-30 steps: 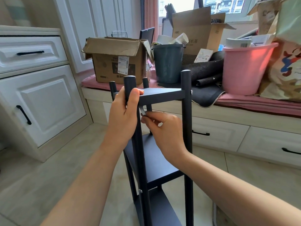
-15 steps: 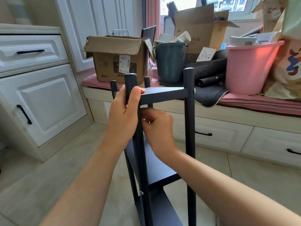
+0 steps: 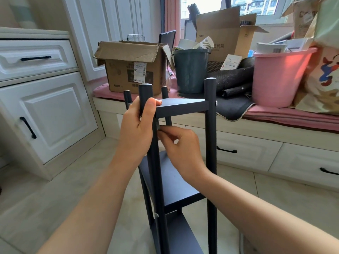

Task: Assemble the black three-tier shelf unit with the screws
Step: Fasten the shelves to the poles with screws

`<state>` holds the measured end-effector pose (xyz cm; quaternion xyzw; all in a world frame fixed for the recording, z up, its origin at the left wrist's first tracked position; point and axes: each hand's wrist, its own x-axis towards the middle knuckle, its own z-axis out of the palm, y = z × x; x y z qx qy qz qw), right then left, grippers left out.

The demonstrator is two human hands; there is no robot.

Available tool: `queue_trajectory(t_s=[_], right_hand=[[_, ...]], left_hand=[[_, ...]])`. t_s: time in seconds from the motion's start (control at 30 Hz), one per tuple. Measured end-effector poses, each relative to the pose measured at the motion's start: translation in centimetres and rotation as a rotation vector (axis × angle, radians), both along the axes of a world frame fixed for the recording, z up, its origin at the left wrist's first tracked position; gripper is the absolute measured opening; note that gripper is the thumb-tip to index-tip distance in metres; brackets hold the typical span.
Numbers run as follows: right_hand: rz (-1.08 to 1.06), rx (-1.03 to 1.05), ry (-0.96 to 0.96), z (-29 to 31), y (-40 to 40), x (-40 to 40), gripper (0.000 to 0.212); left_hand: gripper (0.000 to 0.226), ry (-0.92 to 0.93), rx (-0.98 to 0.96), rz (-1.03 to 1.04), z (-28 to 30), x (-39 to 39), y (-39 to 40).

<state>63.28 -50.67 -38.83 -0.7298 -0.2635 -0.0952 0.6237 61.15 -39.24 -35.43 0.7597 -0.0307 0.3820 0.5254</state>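
The black three-tier shelf unit (image 3: 183, 107) stands upright on the floor in front of me, with its middle tier (image 3: 176, 184) and bottom tier (image 3: 183, 233) below. My left hand (image 3: 136, 131) is wrapped around the front-left post, thumb on the top tier's corner. My right hand (image 3: 181, 149) pinches a small metal tool (image 3: 157, 125) against that post just under the top tier; most of the tool is hidden by my fingers. A silver screw head (image 3: 216, 103) shows on the front-right post, and another screw (image 3: 156, 215) sits lower on the front-left post.
A white cabinet (image 3: 45, 116) stands to the left. Behind the shelf runs a window bench with a pink cushion (image 3: 275, 114) and drawers (image 3: 247, 149). It carries a cardboard box (image 3: 132, 70), a dark bucket (image 3: 190, 70) and a pink bucket (image 3: 278, 76).
My right hand has moved up and left to the post under the top tier, and its fingers have turned there. The silver tool is now mostly covered. My left hand keeps its grip.
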Motion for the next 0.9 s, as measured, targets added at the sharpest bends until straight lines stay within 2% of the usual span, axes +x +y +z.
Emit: queue_trajectory(t_s=[0.1, 0.17, 0.5, 0.7, 0.9], right_hand=[[0.061, 0.006, 0.166, -0.2, 0.3, -0.5, 0.017], [0.05, 0.014, 0.175, -0.2, 0.4, -0.6, 0.016], [-0.107, -0.079, -0.087, 0.7, -1.8, 0.0, 0.015], [-0.146, -0.069, -0.174, 1.5, -2.4, 0.2, 0.014], [-0.159, -0.091, -0.223, 1.7, -2.2, 0.2, 0.014]], left_hand=[[0.035, 0.006, -0.028, 0.015, 0.1, 0.0, -0.1], [0.033, 0.002, -0.032, 0.017, 0.1, 0.0, -0.1], [0.042, 0.008, 0.021, 0.017, -0.1, 0.1, 0.1], [0.037, 0.021, 0.017, 0.016, -0.1, 0.1, 0.2], [0.046, 0.013, 0.017, 0.008, 0.0, 0.0, 0.2]])
